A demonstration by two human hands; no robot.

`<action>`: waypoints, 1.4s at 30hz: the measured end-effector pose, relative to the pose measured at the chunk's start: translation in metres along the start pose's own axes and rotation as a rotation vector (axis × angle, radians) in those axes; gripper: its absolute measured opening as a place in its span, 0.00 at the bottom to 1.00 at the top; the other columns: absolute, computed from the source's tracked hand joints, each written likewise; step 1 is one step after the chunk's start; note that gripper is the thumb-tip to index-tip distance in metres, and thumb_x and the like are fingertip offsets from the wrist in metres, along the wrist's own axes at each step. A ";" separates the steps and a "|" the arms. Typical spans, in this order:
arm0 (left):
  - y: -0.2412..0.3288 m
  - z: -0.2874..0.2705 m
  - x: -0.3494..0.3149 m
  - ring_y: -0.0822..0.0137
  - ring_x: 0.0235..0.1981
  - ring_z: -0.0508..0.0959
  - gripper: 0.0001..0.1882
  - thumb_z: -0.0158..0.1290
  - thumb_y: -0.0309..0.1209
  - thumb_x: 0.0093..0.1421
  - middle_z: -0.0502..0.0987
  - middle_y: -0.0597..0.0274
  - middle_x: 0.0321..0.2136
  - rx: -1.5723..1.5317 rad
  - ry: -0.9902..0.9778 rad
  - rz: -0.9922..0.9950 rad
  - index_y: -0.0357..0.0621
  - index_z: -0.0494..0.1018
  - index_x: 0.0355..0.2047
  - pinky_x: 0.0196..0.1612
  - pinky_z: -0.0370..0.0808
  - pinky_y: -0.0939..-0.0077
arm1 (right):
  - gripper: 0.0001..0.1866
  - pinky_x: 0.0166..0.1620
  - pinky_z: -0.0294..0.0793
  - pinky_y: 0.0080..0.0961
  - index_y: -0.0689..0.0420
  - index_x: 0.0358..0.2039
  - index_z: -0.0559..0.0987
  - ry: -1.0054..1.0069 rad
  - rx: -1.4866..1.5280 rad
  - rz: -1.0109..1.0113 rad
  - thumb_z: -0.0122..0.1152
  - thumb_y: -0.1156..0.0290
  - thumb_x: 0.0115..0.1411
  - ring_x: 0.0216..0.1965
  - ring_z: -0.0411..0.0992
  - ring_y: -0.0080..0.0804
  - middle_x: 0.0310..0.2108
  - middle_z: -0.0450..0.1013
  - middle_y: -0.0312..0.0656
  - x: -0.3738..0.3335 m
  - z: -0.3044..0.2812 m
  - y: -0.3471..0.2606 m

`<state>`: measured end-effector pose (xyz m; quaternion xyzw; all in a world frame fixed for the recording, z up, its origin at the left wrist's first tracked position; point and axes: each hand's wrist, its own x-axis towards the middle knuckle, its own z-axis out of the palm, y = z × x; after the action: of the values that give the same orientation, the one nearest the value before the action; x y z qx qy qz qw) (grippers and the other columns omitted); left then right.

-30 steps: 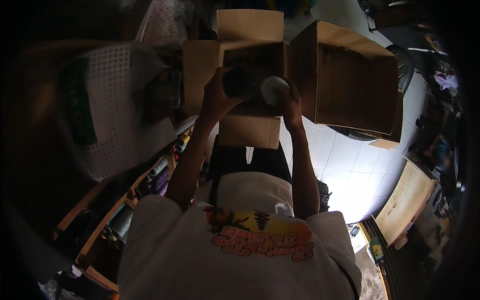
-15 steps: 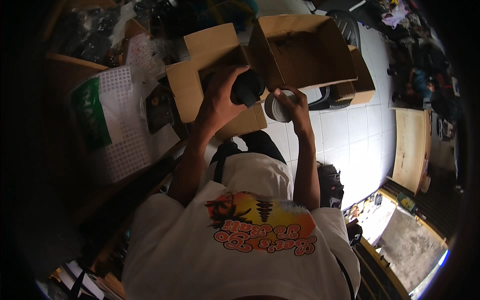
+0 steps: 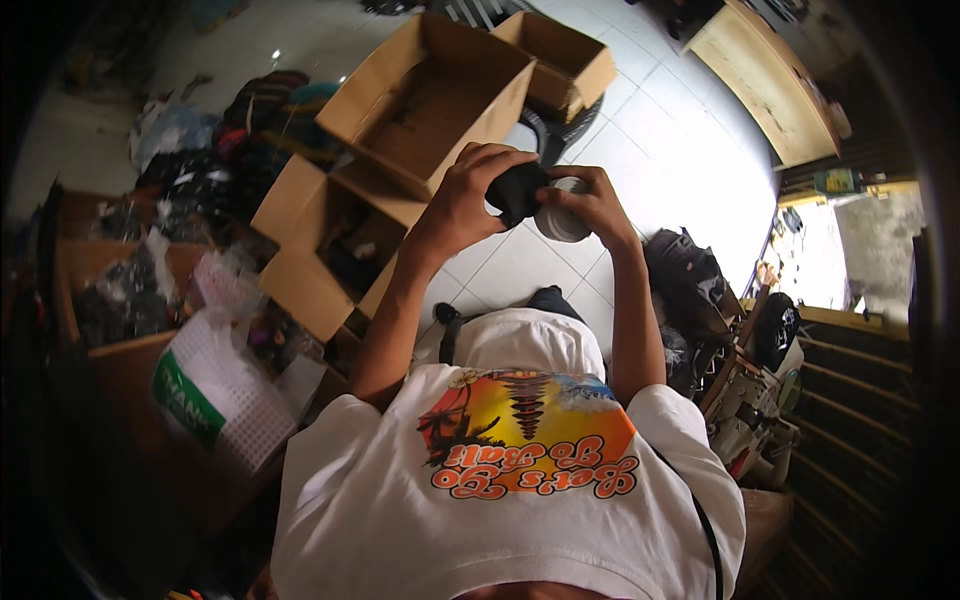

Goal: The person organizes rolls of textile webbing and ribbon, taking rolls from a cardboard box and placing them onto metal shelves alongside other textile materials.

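My left hand [image 3: 462, 200] is closed around a black rounded object [image 3: 517, 196] whose kind I cannot make out. Right beside it, my right hand [image 3: 602, 206] grips a pale grey round object [image 3: 562, 222] with ringed edges, its thumb lying across the front. The two objects meet or nearly meet in front of my chest, above the tiled floor. Under and left of my left hand stands an open cardboard box [image 3: 305, 275] with dark contents.
A larger open cardboard box [image 3: 345, 110] leans beyond my hands, with a smaller box [image 3: 585, 75] behind it. At left lie a white-and-green plastic package [image 3: 240, 385] and a wooden crate [image 3: 125, 345] of bagged items. A black bag [image 3: 685, 265] sits at right, near a wooden board [image 3: 765, 90].
The view has turned to the right, so boxes and package appear further left. My hands have come closer together, bringing the black object against or beside the grey one.
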<state>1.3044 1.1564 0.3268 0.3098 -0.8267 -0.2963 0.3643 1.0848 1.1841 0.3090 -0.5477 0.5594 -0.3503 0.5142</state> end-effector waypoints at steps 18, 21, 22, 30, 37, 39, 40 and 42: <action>0.001 0.229 0.273 0.61 0.35 0.83 0.18 0.52 0.35 0.64 0.80 0.48 0.37 -1.014 -0.090 -0.458 0.30 0.74 0.44 0.37 0.82 0.70 | 0.16 0.33 0.74 0.22 0.64 0.31 0.82 0.541 0.180 0.183 0.67 0.62 0.50 0.25 0.74 0.27 0.25 0.76 0.41 -0.057 -0.341 0.075; 0.001 0.260 0.326 0.58 0.26 0.83 0.17 0.53 0.34 0.63 0.81 0.45 0.30 -0.893 -0.089 -0.601 0.27 0.74 0.40 0.25 0.82 0.71 | 0.19 0.32 0.75 0.25 0.65 0.27 0.82 0.493 0.020 0.210 0.67 0.58 0.47 0.24 0.75 0.30 0.23 0.76 0.43 -0.034 -0.367 0.084; -0.003 0.277 0.347 0.58 0.25 0.83 0.16 0.52 0.33 0.64 0.81 0.46 0.30 -0.830 -0.065 -0.582 0.27 0.74 0.39 0.24 0.82 0.72 | 0.22 0.33 0.76 0.27 0.65 0.28 0.83 0.467 -0.070 0.210 0.68 0.56 0.46 0.24 0.76 0.33 0.22 0.77 0.45 -0.023 -0.376 0.091; -0.013 0.382 0.494 0.63 0.22 0.83 0.18 0.58 0.35 0.61 0.82 0.50 0.25 -0.420 -0.498 -0.393 0.27 0.77 0.37 0.27 0.81 0.75 | 0.36 0.45 0.75 0.36 0.65 0.38 0.81 0.578 -0.496 0.416 0.71 0.45 0.37 0.40 0.78 0.47 0.37 0.78 0.55 0.060 -0.473 0.110; -0.035 0.437 0.625 0.68 0.36 0.81 0.19 0.63 0.30 0.55 0.82 0.55 0.35 -0.560 -0.934 -0.096 0.34 0.77 0.45 0.46 0.77 0.71 | 0.29 0.37 0.76 0.32 0.66 0.33 0.82 0.604 -0.109 0.461 0.71 0.51 0.40 0.29 0.78 0.41 0.29 0.78 0.51 0.108 -0.585 0.124; -0.035 0.452 0.654 0.64 0.39 0.79 0.20 0.64 0.33 0.54 0.82 0.56 0.36 -0.375 -1.022 0.012 0.42 0.78 0.47 0.50 0.74 0.71 | 0.23 0.34 0.76 0.30 0.66 0.31 0.83 0.653 0.008 0.383 0.72 0.57 0.42 0.27 0.77 0.34 0.26 0.78 0.48 0.121 -0.608 0.123; -0.033 0.461 0.666 0.65 0.39 0.78 0.20 0.63 0.34 0.54 0.82 0.61 0.37 -0.336 -1.037 0.011 0.45 0.78 0.48 0.51 0.73 0.70 | 0.23 0.33 0.76 0.29 0.66 0.31 0.83 0.660 0.060 0.358 0.72 0.57 0.42 0.27 0.77 0.33 0.26 0.78 0.47 0.127 -0.621 0.123; -0.036 0.483 0.687 0.65 0.40 0.78 0.20 0.63 0.34 0.54 0.82 0.61 0.38 -0.460 -0.997 -0.004 0.45 0.78 0.48 0.51 0.73 0.69 | 0.22 0.33 0.76 0.28 0.66 0.30 0.83 0.702 0.132 0.349 0.73 0.58 0.43 0.27 0.76 0.31 0.25 0.78 0.45 0.140 -0.650 0.138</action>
<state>0.5628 0.7608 0.3189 0.0457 -0.8125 -0.5810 -0.0135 0.4442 0.9580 0.2968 -0.2570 0.7620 -0.4591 0.3775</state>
